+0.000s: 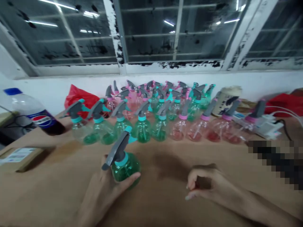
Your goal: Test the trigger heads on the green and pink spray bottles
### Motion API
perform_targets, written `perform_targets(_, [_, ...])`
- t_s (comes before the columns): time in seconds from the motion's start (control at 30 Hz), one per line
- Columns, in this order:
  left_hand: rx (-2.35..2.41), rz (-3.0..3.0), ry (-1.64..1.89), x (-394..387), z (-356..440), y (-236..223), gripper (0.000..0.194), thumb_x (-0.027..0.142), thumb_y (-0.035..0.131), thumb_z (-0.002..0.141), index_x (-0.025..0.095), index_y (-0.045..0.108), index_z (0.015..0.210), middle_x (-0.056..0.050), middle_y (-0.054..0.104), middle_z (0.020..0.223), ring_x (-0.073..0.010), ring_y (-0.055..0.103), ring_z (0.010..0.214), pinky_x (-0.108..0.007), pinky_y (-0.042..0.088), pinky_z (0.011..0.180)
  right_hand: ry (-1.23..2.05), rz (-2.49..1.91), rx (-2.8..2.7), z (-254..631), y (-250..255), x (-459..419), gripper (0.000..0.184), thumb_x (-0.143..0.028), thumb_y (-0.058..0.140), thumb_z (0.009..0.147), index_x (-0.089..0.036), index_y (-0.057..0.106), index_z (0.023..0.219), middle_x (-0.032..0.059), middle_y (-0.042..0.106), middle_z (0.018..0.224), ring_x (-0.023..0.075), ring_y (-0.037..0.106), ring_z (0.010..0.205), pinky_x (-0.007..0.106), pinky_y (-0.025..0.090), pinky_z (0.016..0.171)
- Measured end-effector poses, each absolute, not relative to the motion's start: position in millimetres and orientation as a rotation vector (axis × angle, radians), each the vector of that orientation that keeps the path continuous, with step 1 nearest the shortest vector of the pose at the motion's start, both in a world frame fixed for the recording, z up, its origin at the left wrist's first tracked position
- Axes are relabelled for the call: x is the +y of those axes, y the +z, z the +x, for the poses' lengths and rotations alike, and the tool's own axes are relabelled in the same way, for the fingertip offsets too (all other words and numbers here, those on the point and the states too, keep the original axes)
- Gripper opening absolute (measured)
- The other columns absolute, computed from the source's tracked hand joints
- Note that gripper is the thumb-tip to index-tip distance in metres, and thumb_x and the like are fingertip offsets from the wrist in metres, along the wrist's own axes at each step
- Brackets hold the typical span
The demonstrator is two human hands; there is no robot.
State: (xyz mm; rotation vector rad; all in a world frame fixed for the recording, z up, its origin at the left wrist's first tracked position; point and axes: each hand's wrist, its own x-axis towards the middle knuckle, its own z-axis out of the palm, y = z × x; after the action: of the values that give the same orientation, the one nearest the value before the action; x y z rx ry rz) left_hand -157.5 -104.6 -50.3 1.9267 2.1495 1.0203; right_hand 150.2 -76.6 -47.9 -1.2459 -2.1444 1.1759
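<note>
My left hand [111, 186] is closed around a round clear spray bottle [127, 167] of green liquid, with a turquoise collar and a grey trigger head. The bottle tilts slightly, its turquoise nozzle toward the back right. To the right, over the table, my right hand [203, 183] is loosely curled; a gap shows between thumb and fingers, and I see nothing in it. Beyond both hands stands a row of similar spray bottles: green ones [142, 130] with turquoise collars on the left, pink ones [178, 130] with pink collars on the right.
More spray bottles [161, 97] crowd behind the row. At left are a cola bottle [42, 116], a cardboard box [26, 157] and a red bag [80, 97]. A printed can [226, 101], a white power strip [267, 126] and cables are at right. Windows [172, 31] rise behind the table [59, 186].
</note>
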Motion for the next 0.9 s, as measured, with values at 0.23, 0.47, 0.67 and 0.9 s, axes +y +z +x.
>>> perform_targets(0.23, [1.942,1.933,0.69,-68.0,-61.5,-37.6,0.064,0.059,0.066,0.063,0.017,0.045,0.107,-0.011,0.063,0.097,-0.0355,0.063,0.094,-0.046,0.052,0.073,1.011,-1.288,-2.185,190.8,-59.3,-64.1,0.014,-0.037,0.063,0.08,-0.024,0.067,0.075,-0.0033,0.069,0.074,0.0122,0.064,0.07,0.022,0.048,0.065])
perform_targets(0.47, [1.696,1.995,0.924,-44.9,-4.5,-60.0,0.066,0.056,0.07,0.061,0.018,0.041,0.107,-0.012,0.058,0.106,-0.0326,0.057,0.104,-0.049,0.045,0.086,0.946,-1.117,-2.237,224.8,-69.5,-43.9,0.021,-0.031,0.049,0.091,-0.026,0.066,0.102,-0.0014,0.072,0.097,0.0133,0.066,0.088,0.025,0.048,0.08])
perform_targets(0.67, [1.606,1.903,0.992,-41.7,17.4,-66.4,0.07,0.055,0.07,0.064,0.019,0.038,0.115,-0.013,0.055,0.115,-0.0306,0.052,0.11,-0.048,0.042,0.091,0.908,-1.177,-2.176,235.2,-77.4,-23.3,0.012,-0.033,0.057,0.085,-0.024,0.064,0.087,-0.0023,0.071,0.082,0.0137,0.066,0.075,0.026,0.05,0.069])
perform_targets(0.9, [1.574,1.87,0.978,-44.6,18.0,-63.6,0.088,0.053,0.074,0.061,0.018,0.03,0.128,-0.016,0.05,0.123,-0.0342,0.048,0.116,-0.054,0.039,0.095,0.821,-1.229,-2.135,238.7,-83.5,-15.2,0.008,-0.03,0.061,0.081,-0.024,0.063,0.084,-0.0021,0.07,0.076,0.0144,0.065,0.069,0.027,0.049,0.064])
